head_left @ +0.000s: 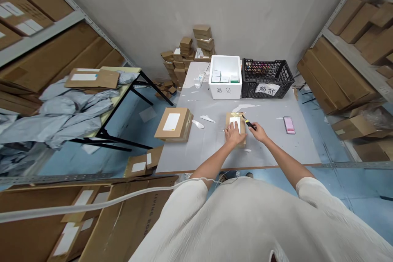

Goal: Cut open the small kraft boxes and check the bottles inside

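A small brown cardboard box point(242, 143) with a white label and shiny tape near its far end lies on the grey table point(211, 147). My left hand point(234, 134) rests on the box and its label, fingers spread. To its right, my right hand point(258, 132) is closed round a black and yellow utility knife point(250, 124). The knife's tip points to the far right corner of the box; whether it touches the cardboard is too small to tell.
A larger box point(174, 124) stands at the table's left edge near paper scraps. A white foam box point(225, 90) and black crate point(266, 80) stand at the back. A pink-screened phone point(289, 125) lies right. A white cable point(123, 202) crosses at lower left.
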The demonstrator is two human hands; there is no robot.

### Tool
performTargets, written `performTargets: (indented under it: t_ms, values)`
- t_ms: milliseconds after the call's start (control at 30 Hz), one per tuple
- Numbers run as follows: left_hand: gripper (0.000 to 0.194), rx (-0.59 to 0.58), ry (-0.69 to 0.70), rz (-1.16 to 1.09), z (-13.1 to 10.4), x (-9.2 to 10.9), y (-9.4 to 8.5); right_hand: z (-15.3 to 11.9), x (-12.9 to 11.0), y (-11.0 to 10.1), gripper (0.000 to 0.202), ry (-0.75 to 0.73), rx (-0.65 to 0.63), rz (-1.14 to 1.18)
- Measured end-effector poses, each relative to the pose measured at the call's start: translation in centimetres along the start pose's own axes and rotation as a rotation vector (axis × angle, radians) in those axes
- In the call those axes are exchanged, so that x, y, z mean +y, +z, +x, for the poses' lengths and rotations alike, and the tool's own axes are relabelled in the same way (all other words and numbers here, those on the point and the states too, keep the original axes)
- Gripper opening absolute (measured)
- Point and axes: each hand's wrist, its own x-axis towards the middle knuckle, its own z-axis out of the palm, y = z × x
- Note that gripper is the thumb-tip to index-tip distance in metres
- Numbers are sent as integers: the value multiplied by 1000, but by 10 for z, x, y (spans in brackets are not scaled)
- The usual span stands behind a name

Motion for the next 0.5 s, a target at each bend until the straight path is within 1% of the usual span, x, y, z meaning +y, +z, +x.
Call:
performTargets:
  t_ms: [100,167,267,333,400,500]
  values:
    - [108,-63,33,47,2,9,12,9,4,-9,37,23,37,3]
    - [110,-91,89,78,6,5,21,11,7,-13,39,43,41,-3]
    - [113,-170,238,122,15,-12,29,12,10,-15,39,71,36,-21]
    - [113,-199,380,149,20,-29,30,12,10,-14,40,82,38,-16]
    - [115,-242,477,188,24,-45,26,10,10,-13,42,102,24,19]
    - [112,-231,551,213,24,-61,16,7,7,-10,45,158,-30,119]
